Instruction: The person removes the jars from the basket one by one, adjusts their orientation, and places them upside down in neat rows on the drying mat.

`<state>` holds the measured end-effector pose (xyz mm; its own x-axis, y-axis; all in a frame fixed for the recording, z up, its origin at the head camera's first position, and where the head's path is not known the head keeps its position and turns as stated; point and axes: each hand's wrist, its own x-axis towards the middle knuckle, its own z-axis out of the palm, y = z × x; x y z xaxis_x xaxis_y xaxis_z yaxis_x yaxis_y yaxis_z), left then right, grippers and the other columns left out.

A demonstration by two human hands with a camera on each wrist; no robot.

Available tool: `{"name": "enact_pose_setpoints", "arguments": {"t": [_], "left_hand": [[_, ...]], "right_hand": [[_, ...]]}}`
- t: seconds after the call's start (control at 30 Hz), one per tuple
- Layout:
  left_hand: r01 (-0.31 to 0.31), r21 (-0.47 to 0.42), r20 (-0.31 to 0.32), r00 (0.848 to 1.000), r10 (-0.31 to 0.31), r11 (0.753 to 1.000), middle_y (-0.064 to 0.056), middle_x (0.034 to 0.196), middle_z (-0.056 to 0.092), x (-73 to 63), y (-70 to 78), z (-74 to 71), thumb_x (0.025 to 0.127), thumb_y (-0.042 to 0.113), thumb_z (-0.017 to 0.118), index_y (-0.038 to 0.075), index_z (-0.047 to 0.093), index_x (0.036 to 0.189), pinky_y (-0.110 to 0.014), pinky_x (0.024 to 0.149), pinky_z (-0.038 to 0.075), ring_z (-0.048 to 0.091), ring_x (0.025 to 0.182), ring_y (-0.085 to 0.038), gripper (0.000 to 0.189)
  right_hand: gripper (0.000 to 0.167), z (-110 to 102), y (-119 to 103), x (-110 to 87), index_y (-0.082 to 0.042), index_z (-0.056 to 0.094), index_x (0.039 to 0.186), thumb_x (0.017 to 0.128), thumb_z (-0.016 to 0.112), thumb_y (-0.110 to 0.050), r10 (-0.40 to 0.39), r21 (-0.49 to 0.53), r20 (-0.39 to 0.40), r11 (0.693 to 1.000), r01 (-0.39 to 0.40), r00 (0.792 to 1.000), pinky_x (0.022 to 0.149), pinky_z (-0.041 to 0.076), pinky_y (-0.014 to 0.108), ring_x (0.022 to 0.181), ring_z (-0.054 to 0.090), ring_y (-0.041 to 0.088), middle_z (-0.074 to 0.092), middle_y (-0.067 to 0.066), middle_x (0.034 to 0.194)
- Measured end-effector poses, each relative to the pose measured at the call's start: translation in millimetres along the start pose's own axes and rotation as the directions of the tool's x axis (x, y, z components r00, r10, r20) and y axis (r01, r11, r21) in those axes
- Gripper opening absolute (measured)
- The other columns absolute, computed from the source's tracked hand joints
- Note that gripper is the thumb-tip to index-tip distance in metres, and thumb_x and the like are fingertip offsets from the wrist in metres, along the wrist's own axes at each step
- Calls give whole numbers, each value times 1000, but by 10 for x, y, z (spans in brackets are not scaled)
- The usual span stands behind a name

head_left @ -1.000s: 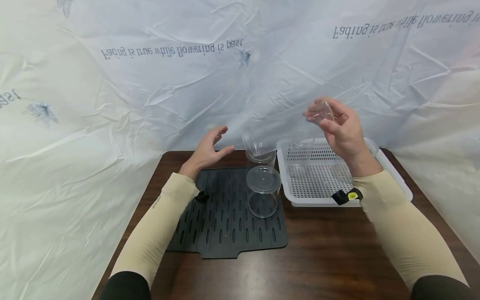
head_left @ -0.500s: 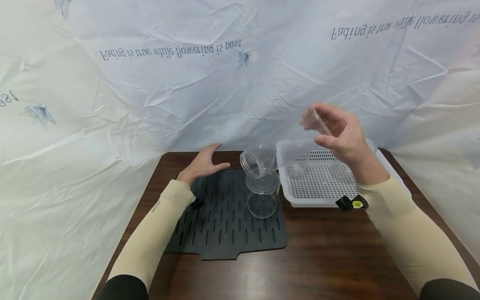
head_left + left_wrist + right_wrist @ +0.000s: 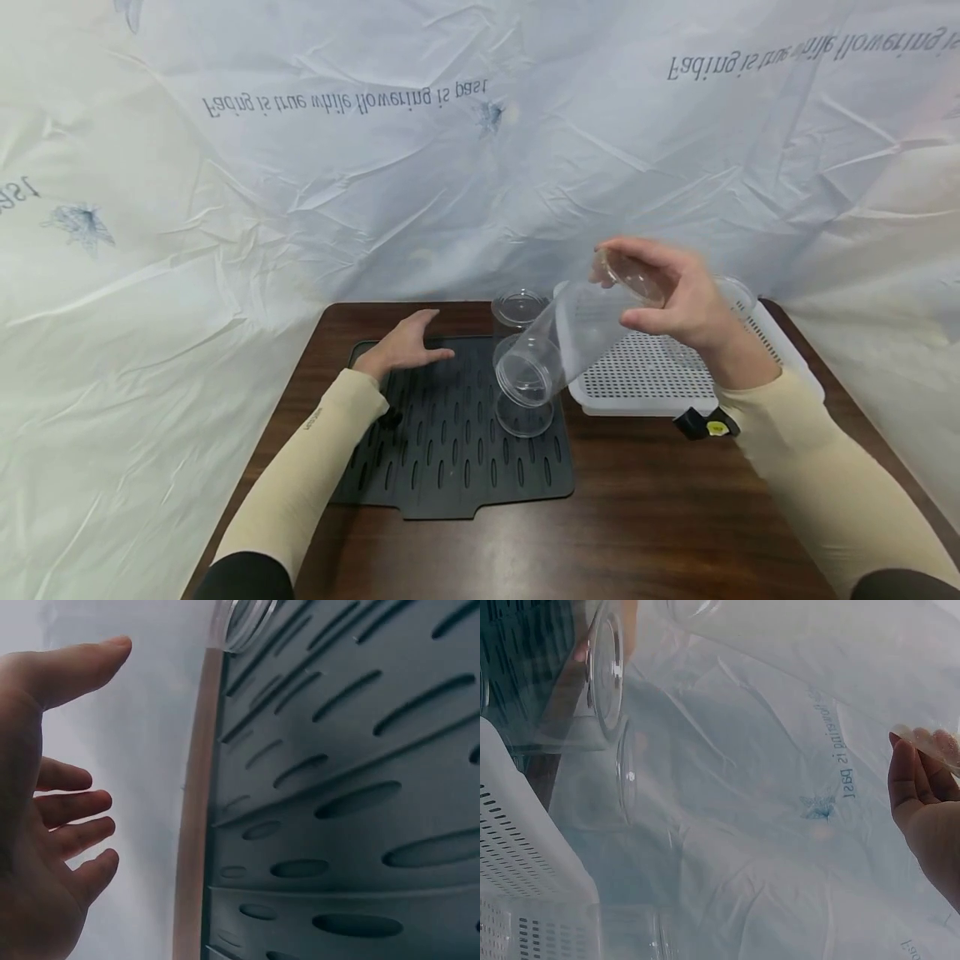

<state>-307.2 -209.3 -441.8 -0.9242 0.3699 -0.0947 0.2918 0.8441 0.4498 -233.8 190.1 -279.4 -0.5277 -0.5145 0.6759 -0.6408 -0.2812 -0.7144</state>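
Note:
My right hand (image 3: 678, 296) grips a tall clear jar (image 3: 573, 342) at one end. The jar is tilted, its ringed mouth pointing down and left over the drying mat (image 3: 457, 467). In the right wrist view, fingertips (image 3: 922, 742) curl at that jar's end. Two more clear jars stand on the mat's right side. The back jar (image 3: 520, 308) shows fully at its top; the front jar (image 3: 523, 423) is partly hidden behind the held one. My left hand (image 3: 408, 342) hovers over the mat's back left, holding nothing, thumb and fingers spread apart.
A white perforated basket (image 3: 585, 404) sits right of the mat and has clear jars in it, including a clear jar (image 3: 634, 930) in the right wrist view. Brown wooden tabletop (image 3: 637, 500) lies in front. White printed sheeting (image 3: 360, 175) hangs behind the table.
My right hand has come down, bringing the tilted jar lower and nearer, from above the back jar to over the front one. My left hand has lowered slightly toward the mat.

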Motion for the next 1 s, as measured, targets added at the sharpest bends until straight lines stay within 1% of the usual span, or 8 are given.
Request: {"name": "enact_pose_setpoints", "arguments": {"t": [0.1,0.17,0.3,0.37,0.5,0.63,0.8,1.0], "left_hand": [[11,22,20,1000,-12,1000,-19,159,23,-3,-43,46,85,56,68,3,22,155,-55,114,31,26,146,-37,98],[19,41,36,999,-21,999,-19,160,22,-8,-66,70,85,56,68,2,22,155,-55,114,31,25,146,-36,100],[24,59,61,998,-28,998,-21,160,21,-14,-102,102,83,58,69,0,23,154,-55,114,30,24,146,-37,102],[21,59,64,998,-25,998,-22,159,22,-21,-105,112,83,59,69,-1,24,153,-55,114,30,24,146,-38,103],[15,85,63,998,-20,996,-24,158,23,-23,-121,141,83,63,67,-3,25,152,-56,114,30,25,145,-39,104],[37,101,80,996,-46,994,-23,159,21,-25,-144,164,83,61,67,-2,23,154,-55,114,29,24,146,-39,104],[59,113,104,992,-71,992,-23,159,22,-22,-171,196,84,57,68,0,22,154,-55,114,30,25,146,-38,101],[68,117,121,989,-82,991,-23,158,23,-34,-200,244,84,56,70,-2,25,153,-56,113,31,26,145,-40,101]], "right_hand": [[70,37,-13,-30,14,52,131,64,73,19,50,-40,7,998,-50,999,101,47,23,113,61,18,65,9,122],[72,66,-21,-52,13,52,131,62,73,19,90,-85,9,992,-89,996,97,50,22,112,59,17,62,6,125],[76,129,-22,-92,14,52,131,58,75,19,134,-161,18,978,-130,991,97,49,21,113,57,15,60,2,127],[77,156,-20,-100,15,52,129,56,77,18,134,-193,22,973,-127,991,98,49,21,113,57,16,60,2,127],[78,203,-29,-101,13,55,129,55,80,16,133,-231,36,965,-121,990,94,51,23,111,57,17,60,5,125],[79,248,-29,-107,10,56,129,55,82,11,132,-251,79,962,-109,988,89,53,26,111,55,19,59,7,126],[80,298,25,-134,7,57,129,55,85,2,96,-302,126,952,-54,987,88,52,28,109,54,19,61,8,122],[79,381,85,-185,3,58,130,57,88,-3,114,-346,169,937,-49,979,81,54,29,105,55,18,61,7,119]]}}
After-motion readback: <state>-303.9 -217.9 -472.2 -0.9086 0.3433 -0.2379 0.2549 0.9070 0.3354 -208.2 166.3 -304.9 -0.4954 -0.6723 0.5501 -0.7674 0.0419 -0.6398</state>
